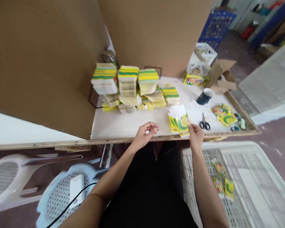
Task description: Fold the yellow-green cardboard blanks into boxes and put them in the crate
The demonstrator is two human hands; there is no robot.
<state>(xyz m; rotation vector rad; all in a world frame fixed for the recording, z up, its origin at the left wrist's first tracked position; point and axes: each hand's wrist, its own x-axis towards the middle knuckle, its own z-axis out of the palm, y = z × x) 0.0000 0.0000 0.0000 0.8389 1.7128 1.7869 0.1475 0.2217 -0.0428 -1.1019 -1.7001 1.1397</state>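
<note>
— What takes up the most room?

— Brown cardboard walls point(38, 57) across the top of the frame. Below them is a white desk point(123, 125) with a wooden edge. A white plastic crate point(263, 190) sits at lower right with a few packets in it, and a perforated stool point(61, 193) at lower left.

— And on the desk?

— Tall stacks of yellow-and-green packets point(128, 82) stand at upper centre, against the cardboard. A smaller pile of packets point(180, 122) lies right of centre, at the desk's near edge.

— Where are the hands?

— The left hand point(144, 133) hovers over the near edge at centre. Its fingers are curled in, tips meeting the thumb, with nothing visible between them. The right hand point(196, 135) is at the lower right corner of the small pile and touches it. Its fingers are hidden behind the hand, so I cannot tell whether they pinch a packet.

— Anything smaller?

— A dark mug point(205, 96) stands right of the stacks, and scissors point(204, 123) lie just right of the small pile.
</note>
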